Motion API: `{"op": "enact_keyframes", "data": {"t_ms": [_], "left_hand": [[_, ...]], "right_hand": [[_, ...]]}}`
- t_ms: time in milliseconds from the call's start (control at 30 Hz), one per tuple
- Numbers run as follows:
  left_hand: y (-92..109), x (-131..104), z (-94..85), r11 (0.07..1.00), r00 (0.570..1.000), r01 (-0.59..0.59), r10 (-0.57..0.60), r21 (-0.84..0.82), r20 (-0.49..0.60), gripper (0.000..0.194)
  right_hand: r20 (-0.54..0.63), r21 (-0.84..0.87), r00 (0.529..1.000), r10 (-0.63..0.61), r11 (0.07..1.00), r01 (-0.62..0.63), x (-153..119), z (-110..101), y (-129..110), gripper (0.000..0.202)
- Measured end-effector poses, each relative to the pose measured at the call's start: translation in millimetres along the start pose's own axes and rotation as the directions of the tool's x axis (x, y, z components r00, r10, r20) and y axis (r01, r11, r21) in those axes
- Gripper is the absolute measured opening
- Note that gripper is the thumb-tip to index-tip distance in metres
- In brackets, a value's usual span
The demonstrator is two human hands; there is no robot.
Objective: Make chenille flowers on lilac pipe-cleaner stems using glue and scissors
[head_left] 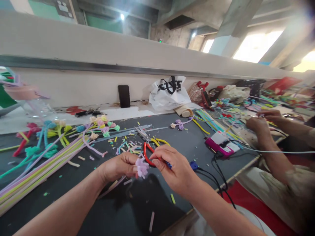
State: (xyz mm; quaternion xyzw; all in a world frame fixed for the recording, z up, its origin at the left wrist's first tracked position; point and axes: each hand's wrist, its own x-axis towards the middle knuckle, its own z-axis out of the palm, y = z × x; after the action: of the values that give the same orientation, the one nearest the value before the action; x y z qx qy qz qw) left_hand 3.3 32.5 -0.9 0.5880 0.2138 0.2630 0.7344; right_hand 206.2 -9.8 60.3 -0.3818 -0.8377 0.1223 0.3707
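My left hand (120, 167) is closed, pinching a lilac fuzzy pipe-cleaner flower (142, 168) between thumb and fingers. To its right, my right hand (176, 168) has its fingers curled around a blue corded tool (168, 165), mostly covered by the hand; its kind cannot be made out. Just beyond my right fingertips is a cutting tool with red handles (145, 151), and yellow curved handles (161, 141) show beside it. Cut bits of pipe cleaner (134, 147) lie scattered around the metal blades.
Long pastel pipe cleaners (49, 167) and finished fuzzy flowers (100, 124) lie at left. A phone (123, 96) leans on the wall near a white bag (169, 93). Cables run from a magenta power strip (219, 147) at right. A co-worker's hands (261, 123) work farther right.
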Motion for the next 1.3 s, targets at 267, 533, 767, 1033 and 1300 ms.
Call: {"op": "enact_keyframes", "data": {"t_ms": [267,533,767,1033,1300], "left_hand": [[0,-1,-0.1,1.000,1.000,-0.010,0.010,0.025,-0.008,0.031],[-2,5,4.4,0.995,0.983,-0.047,0.030,-0.092,-0.182,0.028],[-3,13,14.5,0.966,0.934,-0.154,0.211,0.209,-0.288,0.031],[-3,13,14.3,0.841,0.924,-0.140,0.300,0.523,-0.236,0.034],[-4,12,16.5,0.814,0.912,-0.155,0.336,0.560,-0.237,0.033]], "right_hand": [[0.149,-0.006,0.989,-0.009,1.000,0.010,5,5,-1,0.015],[-0.025,0.020,0.998,0.051,0.999,-0.051,8,9,1,0.010],[-0.173,-0.120,0.985,0.019,0.992,-0.040,0,17,1,0.011],[-0.094,-0.205,0.995,0.042,0.977,-0.060,3,21,0,0.011],[-0.168,-0.229,0.986,-0.020,0.973,-0.019,5,26,-1,0.010]]}}
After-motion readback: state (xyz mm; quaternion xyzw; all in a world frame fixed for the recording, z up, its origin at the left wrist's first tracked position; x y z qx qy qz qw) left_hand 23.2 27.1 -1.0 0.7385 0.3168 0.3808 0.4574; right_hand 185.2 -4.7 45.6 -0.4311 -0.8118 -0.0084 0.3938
